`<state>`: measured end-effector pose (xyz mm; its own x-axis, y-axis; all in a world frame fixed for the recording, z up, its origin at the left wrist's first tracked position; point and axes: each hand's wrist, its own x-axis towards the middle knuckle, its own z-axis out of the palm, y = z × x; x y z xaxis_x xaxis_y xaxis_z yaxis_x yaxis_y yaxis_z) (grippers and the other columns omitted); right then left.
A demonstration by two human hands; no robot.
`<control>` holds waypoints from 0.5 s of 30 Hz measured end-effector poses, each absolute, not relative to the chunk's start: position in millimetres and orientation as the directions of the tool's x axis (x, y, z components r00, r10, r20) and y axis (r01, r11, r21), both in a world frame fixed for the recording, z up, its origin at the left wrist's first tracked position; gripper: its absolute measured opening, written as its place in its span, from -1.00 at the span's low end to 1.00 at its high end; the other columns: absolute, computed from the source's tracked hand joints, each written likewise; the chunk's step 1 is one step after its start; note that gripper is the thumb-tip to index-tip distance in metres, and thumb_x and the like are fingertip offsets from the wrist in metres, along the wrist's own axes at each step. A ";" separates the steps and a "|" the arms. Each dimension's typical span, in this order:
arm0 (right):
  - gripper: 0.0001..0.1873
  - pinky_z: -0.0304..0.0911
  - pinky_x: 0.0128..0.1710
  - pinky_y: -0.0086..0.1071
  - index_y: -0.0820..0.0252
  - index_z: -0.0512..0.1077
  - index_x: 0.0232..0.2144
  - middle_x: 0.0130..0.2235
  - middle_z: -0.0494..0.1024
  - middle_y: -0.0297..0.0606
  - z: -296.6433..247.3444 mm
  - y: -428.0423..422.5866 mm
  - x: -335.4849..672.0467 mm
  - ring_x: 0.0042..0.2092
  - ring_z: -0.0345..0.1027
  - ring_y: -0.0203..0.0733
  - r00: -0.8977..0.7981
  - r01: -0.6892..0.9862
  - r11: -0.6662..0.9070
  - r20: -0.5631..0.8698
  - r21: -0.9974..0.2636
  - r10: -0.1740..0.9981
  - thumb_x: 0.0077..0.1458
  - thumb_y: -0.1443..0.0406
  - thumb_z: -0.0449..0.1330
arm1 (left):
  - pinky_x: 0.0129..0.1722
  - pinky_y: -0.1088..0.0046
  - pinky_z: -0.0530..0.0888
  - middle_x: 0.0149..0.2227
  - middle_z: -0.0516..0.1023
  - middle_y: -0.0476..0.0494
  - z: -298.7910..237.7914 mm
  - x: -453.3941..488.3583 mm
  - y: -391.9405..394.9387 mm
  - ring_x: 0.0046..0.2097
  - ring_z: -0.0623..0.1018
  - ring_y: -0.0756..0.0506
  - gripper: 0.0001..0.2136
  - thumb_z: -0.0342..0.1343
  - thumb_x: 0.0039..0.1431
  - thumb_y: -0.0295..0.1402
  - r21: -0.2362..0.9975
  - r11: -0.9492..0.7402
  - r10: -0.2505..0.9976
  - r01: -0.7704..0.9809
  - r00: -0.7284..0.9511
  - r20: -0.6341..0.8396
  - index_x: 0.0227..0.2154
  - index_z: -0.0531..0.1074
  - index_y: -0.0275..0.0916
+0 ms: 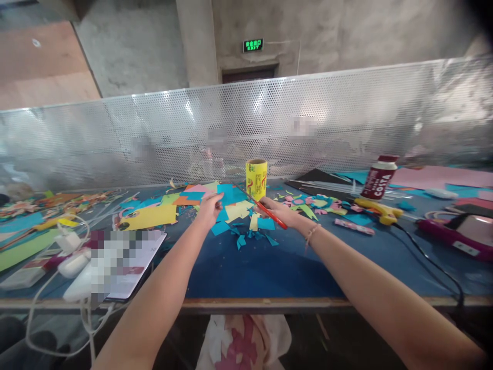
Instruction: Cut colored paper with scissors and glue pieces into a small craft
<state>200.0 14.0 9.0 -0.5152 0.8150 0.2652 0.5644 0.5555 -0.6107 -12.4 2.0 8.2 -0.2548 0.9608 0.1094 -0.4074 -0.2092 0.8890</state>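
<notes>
My left hand (pixel 209 209) is closed, pinching a piece of bright blue paper (pixel 233 194) above the table. My right hand (pixel 278 209) grips red-handled scissors (pixel 280 222), whose thin blades point away to the left, near the right edge of that paper. Whether the blades touch the paper cannot be made out. Just beyond the scissors stands a yellow roll of tape (pixel 256 177), upright. Small blue paper scraps (pixel 246 236) and a cream sheet (pixel 238 211) lie on the blue table beneath and between my hands.
To the left are yellow paper (pixel 148 217), a phone (pixel 134 270) and white cables. On the right stand a COSTA bottle (pixel 379 179), a yellow glue gun (pixel 379 209) with a black cord, and a purple object (pixel 458 239). A perforated metal screen (pixel 246 118) borders the table's back.
</notes>
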 end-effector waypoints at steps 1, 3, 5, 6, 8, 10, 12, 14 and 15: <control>-0.64 0.15 -0.41 -0.40 0.21 0.27 -0.36 -0.41 0.34 -0.31 8.6 13.8 198.9 -0.40 0.21 -0.28 -0.520 0.544 0.553 0.264 -0.631 0.812 0.00 0.03 0.00 | -0.61 0.61 0.19 -0.70 0.20 0.10 9.1 -12.5 1.1 -0.62 0.24 0.15 -0.80 0.22 -0.33 -0.45 0.885 -0.227 0.962 -0.406 -0.234 0.140 -0.70 0.25 -0.31; -0.63 0.14 -0.41 -0.40 0.21 0.23 -0.40 -0.43 0.31 -0.33 8.7 12.9 196.8 -0.40 0.18 -0.29 -0.523 0.520 0.547 0.261 -0.656 0.811 -0.01 0.01 -0.01 | -0.59 0.61 0.22 -0.70 0.22 0.10 9.7 -12.2 -0.6 -0.61 0.27 0.14 -0.77 0.23 -0.35 -0.47 0.889 -0.245 0.964 -0.387 -0.190 0.183 -0.71 0.22 -0.30; -0.63 0.13 -0.42 -0.40 0.20 0.20 -0.45 -0.47 0.28 -0.35 9.5 11.6 195.2 -0.41 0.17 -0.29 -0.512 0.514 0.544 0.272 -0.663 0.815 -0.03 0.00 0.00 | -0.53 0.58 0.28 -0.65 0.31 0.06 9.2 -11.6 -1.8 -0.55 0.35 0.10 -0.77 0.24 -0.37 -0.48 0.902 -0.225 0.969 -0.368 -0.181 0.168 -0.69 0.23 -0.30; -0.63 0.12 -0.43 -0.41 0.20 0.19 -0.46 -0.48 0.26 -0.36 10.1 10.9 194.7 -0.42 0.16 -0.29 -0.508 0.509 0.542 0.276 -0.668 0.816 -0.03 0.00 0.01 | -0.49 0.55 0.32 -0.61 0.36 0.04 8.6 -11.4 -2.0 -0.51 0.40 0.06 -0.78 0.24 -0.37 -0.48 0.907 -0.212 0.972 -0.364 -0.177 0.156 -0.66 0.27 -0.30; -0.63 0.12 -0.44 -0.41 0.20 0.17 -0.46 -0.48 0.25 -0.37 11.3 9.7 194.3 -0.42 0.16 -0.30 -0.499 0.495 0.536 0.282 -0.684 0.820 -0.04 -0.01 0.01 | -0.41 0.50 0.36 -0.53 0.44 -0.01 7.1 -11.1 -1.4 -0.42 0.46 0.01 -0.78 0.24 -0.37 -0.47 0.909 -0.208 0.974 -0.361 -0.164 0.158 -0.56 0.34 -0.29; -0.63 0.12 -0.44 -0.41 0.19 0.17 -0.47 -0.48 0.25 -0.37 12.5 8.7 194.3 -0.42 0.16 -0.30 -0.492 0.478 0.533 0.290 -0.698 0.821 -0.05 -0.01 0.02 | -0.35 0.48 0.38 -0.48 0.47 -0.05 5.9 -11.2 0.2 -0.37 0.48 -0.02 -0.75 0.24 -0.36 -0.47 0.907 -0.225 0.971 -0.356 -0.161 0.178 -0.49 0.37 -0.28; -0.64 0.12 -0.44 -0.40 0.19 0.16 -0.48 -0.49 0.24 -0.38 12.9 7.8 193.7 -0.42 0.16 -0.30 -0.487 0.472 0.524 0.286 -0.709 0.825 -0.06 0.00 0.03 | -0.34 0.48 0.37 -0.46 0.48 -0.07 5.4 -11.3 1.5 -0.35 0.48 -0.02 -0.74 0.25 -0.36 -0.46 0.905 -0.236 0.967 -0.353 -0.174 0.184 -0.49 0.38 -0.29; -0.64 0.14 -0.44 -0.40 0.19 0.14 -0.49 -0.49 0.24 -0.38 12.0 7.4 192.0 -0.42 0.16 -0.31 -0.484 0.451 0.503 0.272 -0.737 0.832 -0.06 0.01 0.04 | -0.39 0.53 0.36 -0.46 0.48 -0.05 6.0 -11.1 1.9 -0.37 0.47 0.01 -0.77 0.26 -0.35 -0.45 0.901 -0.241 0.963 -0.361 -0.204 0.176 -0.51 0.38 -0.29; -0.65 0.15 -0.43 -0.40 0.18 0.12 -0.49 -0.47 0.23 -0.38 10.9 7.3 190.8 -0.42 0.17 -0.32 -0.483 0.430 0.489 0.264 -0.759 0.835 -0.06 0.01 0.04 | -0.44 0.56 0.33 -0.48 0.47 -0.02 6.7 -10.8 1.6 -0.41 0.45 0.03 -0.78 0.25 -0.34 -0.44 0.897 -0.246 0.961 -0.368 -0.216 0.175 -0.53 0.38 -0.29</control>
